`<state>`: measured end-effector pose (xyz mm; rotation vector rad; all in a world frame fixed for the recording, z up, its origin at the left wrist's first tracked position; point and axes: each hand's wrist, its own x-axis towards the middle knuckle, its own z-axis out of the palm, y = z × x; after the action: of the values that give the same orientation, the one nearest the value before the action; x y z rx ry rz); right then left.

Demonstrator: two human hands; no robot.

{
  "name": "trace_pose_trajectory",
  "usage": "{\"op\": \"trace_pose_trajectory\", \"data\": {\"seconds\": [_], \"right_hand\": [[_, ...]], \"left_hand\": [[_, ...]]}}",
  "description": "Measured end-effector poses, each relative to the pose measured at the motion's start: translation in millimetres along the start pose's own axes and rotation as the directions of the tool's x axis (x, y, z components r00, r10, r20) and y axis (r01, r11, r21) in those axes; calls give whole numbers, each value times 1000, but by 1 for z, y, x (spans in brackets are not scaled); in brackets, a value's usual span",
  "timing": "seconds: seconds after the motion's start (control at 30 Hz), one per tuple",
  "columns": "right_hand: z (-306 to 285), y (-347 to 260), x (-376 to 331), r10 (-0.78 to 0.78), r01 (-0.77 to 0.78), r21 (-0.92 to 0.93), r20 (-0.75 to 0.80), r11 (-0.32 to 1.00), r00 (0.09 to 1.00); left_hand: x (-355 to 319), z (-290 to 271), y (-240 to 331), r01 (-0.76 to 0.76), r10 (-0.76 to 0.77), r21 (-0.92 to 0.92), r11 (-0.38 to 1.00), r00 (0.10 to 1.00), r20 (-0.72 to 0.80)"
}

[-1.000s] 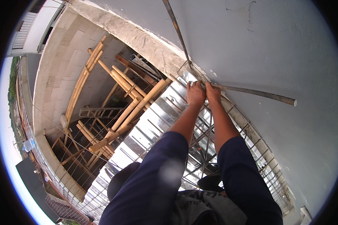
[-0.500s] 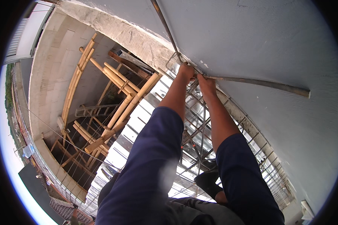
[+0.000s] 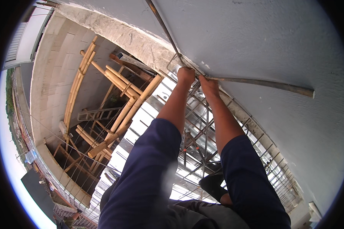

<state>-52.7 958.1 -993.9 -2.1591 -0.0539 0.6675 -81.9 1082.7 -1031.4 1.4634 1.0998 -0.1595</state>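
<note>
2 hands (image 3: 186,74) (image 3: 209,84), 2 steel rods (image 3: 263,84) (image 3: 164,28), approx. 10 bamboo poles (image 3: 137,103).

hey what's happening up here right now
A person in dark blue sleeves reaches both arms out to a steel rebar cage at the foot of a grey wall. The left hand and right hand are closed side by side where a long bar meets a bent rod. Bamboo poles stand below to the left.
</note>
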Motion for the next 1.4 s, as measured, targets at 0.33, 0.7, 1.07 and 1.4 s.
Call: {"op": "trace_pose_trajectory", "data": {"seconds": [0.33, 0.7, 1.07, 1.4], "right_hand": [[5, 9, 1, -165, 163, -33, -78, 986, 983], [0, 9, 1, -219, 211, -97, -81, 973, 972], [-1, 31, 2, -341, 337, -525, 92, 781, 936], [-27, 6, -7, -147, 160, -81, 138, 984, 979]], "left_hand": [[-51, -18, 12, -353, 354, 52, 934, 935, 0], [-72, 12, -4, -265, 210, -374, 889, 961, -183], [-71, 19, -17, -261, 204, -356, 897, 960, -190], [-98, 14, 1, -328, 291, -183, 927, 936, -200]]}}
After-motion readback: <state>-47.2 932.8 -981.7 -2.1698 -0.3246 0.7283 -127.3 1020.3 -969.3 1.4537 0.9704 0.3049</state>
